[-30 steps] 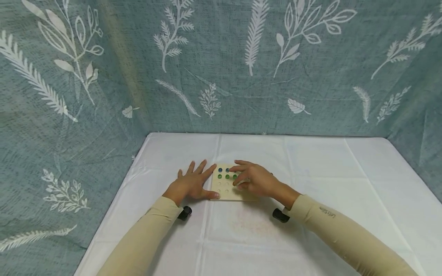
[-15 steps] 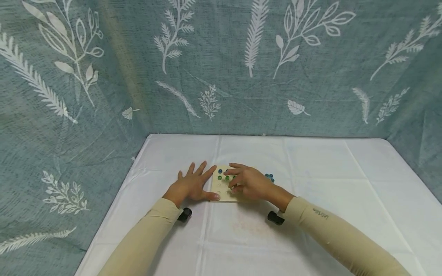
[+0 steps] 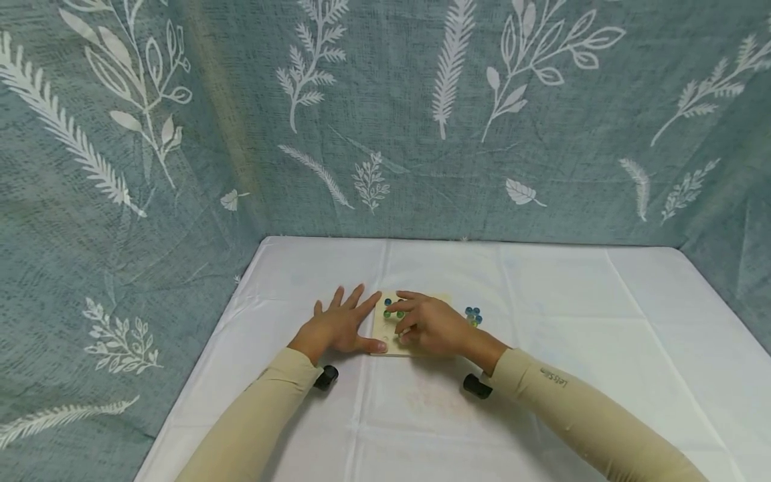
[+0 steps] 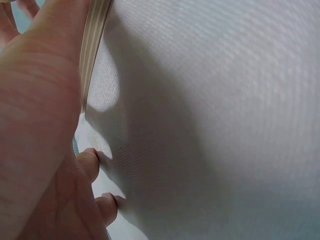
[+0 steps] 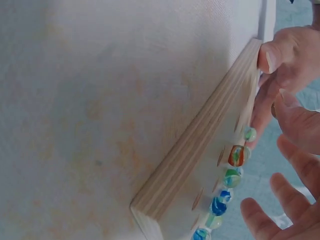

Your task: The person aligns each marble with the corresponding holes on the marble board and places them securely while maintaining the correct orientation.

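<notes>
Left hand [image 3: 337, 328] flat, fingers spread, thumb braced on board's [image 3: 385, 345] left edge. Right hand [image 3: 430, 325] over board, fingers loosely curled above marbles [image 5: 235, 156]; grip unclear.

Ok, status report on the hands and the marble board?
Left hand flat, steadying wooden board. Right hand over the board, fingers at the marbles. Spare marbles beside it. Nothing blocking.

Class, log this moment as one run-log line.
left hand: flat on cloth, thumb against wooden board | right hand: fingers over marbles on board | spare marbles: right of board
</notes>
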`<state>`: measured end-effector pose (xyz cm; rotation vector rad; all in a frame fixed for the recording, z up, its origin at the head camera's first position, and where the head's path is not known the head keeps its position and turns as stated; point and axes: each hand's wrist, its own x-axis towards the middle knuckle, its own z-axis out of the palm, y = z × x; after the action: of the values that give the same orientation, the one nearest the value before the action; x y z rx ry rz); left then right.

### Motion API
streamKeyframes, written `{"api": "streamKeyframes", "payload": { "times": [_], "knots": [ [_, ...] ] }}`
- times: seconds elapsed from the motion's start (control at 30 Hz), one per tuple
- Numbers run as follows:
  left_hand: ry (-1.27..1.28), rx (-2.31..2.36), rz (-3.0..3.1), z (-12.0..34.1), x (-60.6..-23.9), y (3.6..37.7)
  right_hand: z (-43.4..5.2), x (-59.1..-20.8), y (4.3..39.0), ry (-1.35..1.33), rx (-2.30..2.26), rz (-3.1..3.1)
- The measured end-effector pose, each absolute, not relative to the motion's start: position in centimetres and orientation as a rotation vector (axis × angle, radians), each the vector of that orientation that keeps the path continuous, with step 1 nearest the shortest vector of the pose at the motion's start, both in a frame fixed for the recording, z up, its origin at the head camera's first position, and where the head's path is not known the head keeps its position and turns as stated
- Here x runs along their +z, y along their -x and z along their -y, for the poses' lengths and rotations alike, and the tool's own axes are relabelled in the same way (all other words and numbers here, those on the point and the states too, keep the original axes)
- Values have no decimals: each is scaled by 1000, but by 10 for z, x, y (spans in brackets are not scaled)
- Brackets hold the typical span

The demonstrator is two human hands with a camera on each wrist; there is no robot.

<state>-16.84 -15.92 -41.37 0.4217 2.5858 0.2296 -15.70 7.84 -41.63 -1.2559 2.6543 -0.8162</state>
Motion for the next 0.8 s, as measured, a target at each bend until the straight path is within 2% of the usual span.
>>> {"api": "streamKeyframes", "payload": {
  "times": [0.8],
  "knots": [
    [-425,222,-2592,160,-416,170,-68,-423,158,1195,-809,-2623]
  ]
}}
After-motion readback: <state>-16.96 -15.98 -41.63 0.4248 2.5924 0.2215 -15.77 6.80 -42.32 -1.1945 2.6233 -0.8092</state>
